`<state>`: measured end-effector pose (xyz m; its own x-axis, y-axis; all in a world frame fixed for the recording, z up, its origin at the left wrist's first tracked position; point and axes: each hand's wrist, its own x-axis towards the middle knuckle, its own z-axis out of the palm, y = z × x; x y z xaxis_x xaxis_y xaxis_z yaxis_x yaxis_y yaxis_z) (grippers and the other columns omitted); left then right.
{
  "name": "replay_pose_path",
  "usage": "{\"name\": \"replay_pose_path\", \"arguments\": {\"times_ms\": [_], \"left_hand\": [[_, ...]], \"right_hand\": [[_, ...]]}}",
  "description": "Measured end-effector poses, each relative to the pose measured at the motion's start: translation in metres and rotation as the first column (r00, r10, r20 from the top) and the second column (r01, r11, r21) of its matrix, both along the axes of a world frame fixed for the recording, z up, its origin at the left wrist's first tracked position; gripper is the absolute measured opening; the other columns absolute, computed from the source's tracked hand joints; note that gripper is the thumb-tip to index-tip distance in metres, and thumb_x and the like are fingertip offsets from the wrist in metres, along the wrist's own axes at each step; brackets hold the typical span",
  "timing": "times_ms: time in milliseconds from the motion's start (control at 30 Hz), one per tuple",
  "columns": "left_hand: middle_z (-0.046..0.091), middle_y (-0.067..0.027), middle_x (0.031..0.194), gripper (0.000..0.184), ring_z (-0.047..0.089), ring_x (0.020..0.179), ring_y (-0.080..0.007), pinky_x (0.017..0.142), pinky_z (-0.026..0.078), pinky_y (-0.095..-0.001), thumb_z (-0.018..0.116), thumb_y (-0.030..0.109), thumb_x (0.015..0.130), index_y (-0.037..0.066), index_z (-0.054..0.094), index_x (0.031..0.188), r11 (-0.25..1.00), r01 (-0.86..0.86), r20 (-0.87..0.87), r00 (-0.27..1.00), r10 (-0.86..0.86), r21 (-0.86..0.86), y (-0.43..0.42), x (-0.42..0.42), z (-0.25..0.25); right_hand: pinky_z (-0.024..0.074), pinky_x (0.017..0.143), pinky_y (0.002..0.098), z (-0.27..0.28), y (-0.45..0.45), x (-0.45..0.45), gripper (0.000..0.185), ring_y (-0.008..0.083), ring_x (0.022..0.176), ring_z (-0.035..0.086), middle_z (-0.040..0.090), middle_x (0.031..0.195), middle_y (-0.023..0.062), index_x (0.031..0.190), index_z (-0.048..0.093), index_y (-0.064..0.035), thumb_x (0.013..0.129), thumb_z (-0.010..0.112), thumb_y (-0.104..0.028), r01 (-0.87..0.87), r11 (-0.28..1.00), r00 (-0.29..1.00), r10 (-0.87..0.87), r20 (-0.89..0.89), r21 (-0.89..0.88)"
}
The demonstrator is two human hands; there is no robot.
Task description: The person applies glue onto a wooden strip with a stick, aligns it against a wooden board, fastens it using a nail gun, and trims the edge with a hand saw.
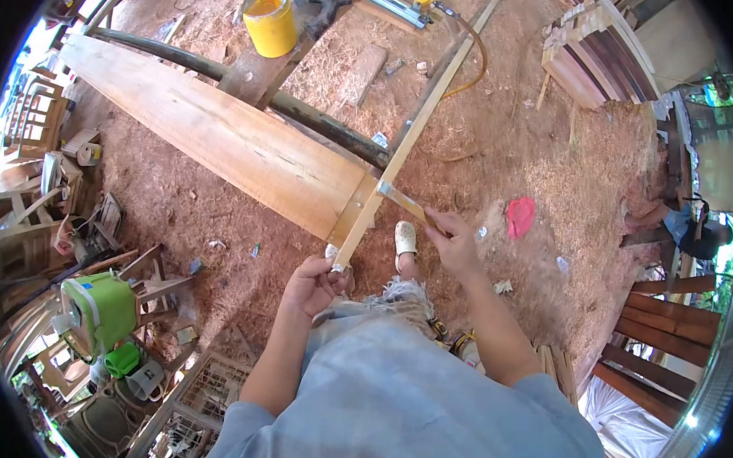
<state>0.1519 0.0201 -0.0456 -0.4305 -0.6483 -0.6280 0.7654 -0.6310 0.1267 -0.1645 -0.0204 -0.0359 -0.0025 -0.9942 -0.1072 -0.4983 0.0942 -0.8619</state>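
Observation:
My left hand [314, 286] is closed at the near end of a long narrow wooden strip [424, 115], its fingers pinched near a small pale bit there. In my right hand [454, 244] is a thin flat tool [403, 201], possibly a brush or scraper, whose pale tip touches the strip. The strip runs away from me, beside the wide end of a long tapered wooden board [221, 132]. A short crosspiece [353, 216] lies at that wide end, next to the strip.
A yellow bucket [271, 26] and a nail gun [397, 2] with a hose are beyond the board. Stacked wood [599, 58] stands at upper right, a green container [99, 313] at lower left. A red scrap [520, 217] lies on the shavings-covered ground. Another person [702, 237] is at far right.

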Motion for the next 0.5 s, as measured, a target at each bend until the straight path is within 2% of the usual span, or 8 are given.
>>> {"name": "replay_pose_path", "arguments": {"times_ms": [167,233,267,333,433,500], "left_hand": [[0.07,-0.0149,0.09,0.022,0.07,0.078,-0.0236,0.072,0.058,-0.0358,0.064,0.012,0.089,-0.005,0.064,0.102,0.999,0.012,-0.015,1.0,-0.013,-0.042,-0.003,0.001,0.0],[0.07,-0.0156,0.09,0.023,0.07,0.077,-0.024,0.071,0.057,-0.0357,0.064,0.012,0.089,-0.006,0.063,0.103,0.999,0.009,-0.028,1.0,-0.01,-0.035,-0.003,0.001,0.001],[0.071,-0.0161,0.09,0.025,0.07,0.078,-0.0243,0.07,0.057,-0.0356,0.064,0.013,0.089,-0.006,0.063,0.105,0.998,0.011,-0.013,1.0,-0.012,-0.058,-0.003,0.0,0.002],[0.071,-0.0165,0.09,0.026,0.07,0.078,-0.0247,0.069,0.056,-0.0355,0.064,0.013,0.089,-0.007,0.062,0.106,0.997,0.011,0.002,1.0,-0.011,-0.082,-0.005,-0.002,0.006],[0.071,-0.0167,0.091,0.026,0.07,0.079,-0.0247,0.069,0.056,-0.0352,0.064,0.014,0.089,-0.007,0.062,0.106,0.997,-0.003,0.04,0.999,0.006,-0.077,-0.003,-0.004,0.009],[0.071,-0.016,0.09,0.026,0.07,0.078,-0.0248,0.069,0.056,-0.0359,0.064,0.014,0.09,-0.006,0.063,0.106,0.996,0.0,0.034,0.999,0.003,-0.086,-0.003,-0.003,0.006]], "right_hand": [[0.047,0.077,0.0283,0.015,-0.001,-0.01,0.038,0.0145,0.089,0.06,0.066,0.096,0.0056,0.123,0.069,-0.0061,0.085,0.069,-0.001,0.006,1.0,1.0,-0.007,0.025,0.03],[0.0475,0.076,0.0283,0.034,-0.006,-0.016,0.038,0.0149,0.088,0.061,0.066,0.094,0.0066,0.121,0.07,-0.0055,0.084,0.069,0.0,-0.062,0.997,0.994,0.066,-0.089,0.056],[0.0475,0.076,0.0283,0.045,-0.008,-0.02,0.038,0.0149,0.088,0.061,0.066,0.094,0.0066,0.121,0.07,-0.0055,0.084,0.069,0.0,-0.062,0.996,0.994,0.067,-0.09,0.059],[0.0491,0.077,0.0314,0.065,-0.015,-0.026,0.034,0.0203,0.085,0.062,0.066,0.094,0.0093,0.12,0.071,-0.0083,0.086,0.069,-0.004,-0.163,0.981,0.979,0.174,-0.106,0.109],[0.0492,0.077,0.0317,0.074,-0.027,-0.021,0.032,0.0209,0.086,0.063,0.067,0.094,0.0101,0.12,0.071,-0.0088,0.088,0.068,-0.008,-0.093,0.99,0.993,0.1,-0.066,0.104],[0.0494,0.077,0.0319,0.073,-0.034,-0.018,0.031,0.0212,0.086,0.063,0.067,0.094,0.0105,0.119,0.071,-0.0087,0.089,0.067,-0.009,-0.103,0.988,0.989,0.114,-0.097,0.114]]}}
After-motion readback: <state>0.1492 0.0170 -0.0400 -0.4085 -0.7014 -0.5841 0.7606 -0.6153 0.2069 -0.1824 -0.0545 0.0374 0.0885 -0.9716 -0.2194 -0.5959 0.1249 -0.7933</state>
